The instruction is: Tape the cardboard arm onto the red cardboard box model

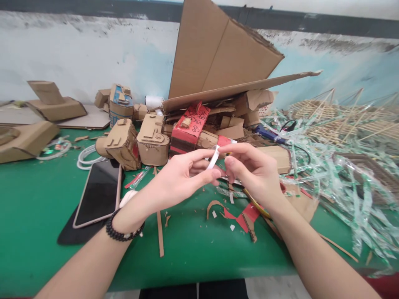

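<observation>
A narrow white curved strip (213,158) is held up above the table's middle. My left hand (177,178) is closed on it, thumb in front and fingers behind. At the strip's upper end, my right hand (260,176) is closed with the index fingertip on it and the thumb bent close by. Just behind the hands stand a red-painted cardboard box piece (190,126) with black drawing and two plain cardboard box pieces, one (152,141) in the middle and one (122,143) further left.
A tablet (99,191) lies on the green table (131,265) at the left. Large cardboard sheets (212,50) lean at the back. A blue glue gun (269,135), tangled clear-and-green plastic tape (339,178) and stick structures (336,112) fill the right. Cardboard scraps (249,226) lie in front.
</observation>
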The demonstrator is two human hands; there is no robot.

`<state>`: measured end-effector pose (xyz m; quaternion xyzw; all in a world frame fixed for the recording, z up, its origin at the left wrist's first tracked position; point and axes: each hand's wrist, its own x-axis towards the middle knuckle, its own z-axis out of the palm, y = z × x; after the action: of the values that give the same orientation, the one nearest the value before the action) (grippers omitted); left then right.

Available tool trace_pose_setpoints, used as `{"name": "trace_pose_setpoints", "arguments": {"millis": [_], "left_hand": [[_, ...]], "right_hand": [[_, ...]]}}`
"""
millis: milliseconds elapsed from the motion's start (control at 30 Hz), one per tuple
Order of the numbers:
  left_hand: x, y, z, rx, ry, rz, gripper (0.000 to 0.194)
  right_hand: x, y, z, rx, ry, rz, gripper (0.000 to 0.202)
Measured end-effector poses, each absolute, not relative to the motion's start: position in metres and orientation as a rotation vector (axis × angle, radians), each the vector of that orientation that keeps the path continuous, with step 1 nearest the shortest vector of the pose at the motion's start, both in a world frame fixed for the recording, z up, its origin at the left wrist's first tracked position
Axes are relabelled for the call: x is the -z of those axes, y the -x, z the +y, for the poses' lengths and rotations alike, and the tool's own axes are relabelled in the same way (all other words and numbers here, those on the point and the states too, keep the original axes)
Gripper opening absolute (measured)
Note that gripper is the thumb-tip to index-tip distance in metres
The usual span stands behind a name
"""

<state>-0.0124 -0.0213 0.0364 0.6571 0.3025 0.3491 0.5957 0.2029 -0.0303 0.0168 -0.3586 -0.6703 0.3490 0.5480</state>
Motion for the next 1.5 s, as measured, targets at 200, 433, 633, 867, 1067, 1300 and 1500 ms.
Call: {"name": "trace_pose_setpoints", "arguments": {"millis": [200,433,633,867,1067,1300,1500], "left_hand": [[-0.031,0.013,-0.021,-0.805,-1.619,0.779,0.051],[-0.030,0.010,-0.019,-0.813,-1.725,0.817,0.021],[-0.029,0.010,-0.018,-0.760,-1.735,0.867,0.027],[-0.026,0.009,-0.019,-0.889,-1.668,0.853,0.036],[-0.030,0.001,-0.021,-0.918,-1.600,0.721,0.026],[-0.023,0.002,-0.012,-0.925,-1.427,0.724,0.033],[-0.024,0.004,-0.011,-0.957,-1.391,0.677,0.032]], "right_hand": [[-0.013,-0.202,-0.028,-0.607,0.865,-1.715,0.014],[-0.006,-0.200,-0.026,-0.580,0.855,-1.762,0.009],[-0.006,-0.200,-0.025,-0.609,0.862,-1.814,0.007],[-0.010,-0.201,-0.028,-0.722,0.866,-1.747,0.009],[-0.010,-0.197,-0.028,-0.782,0.862,-1.605,0.022],[-0.048,-0.250,-0.039,-0.543,1.262,-1.797,0.024],[-0.025,-0.312,-0.072,-0.116,1.873,-2.378,0.018]]}}
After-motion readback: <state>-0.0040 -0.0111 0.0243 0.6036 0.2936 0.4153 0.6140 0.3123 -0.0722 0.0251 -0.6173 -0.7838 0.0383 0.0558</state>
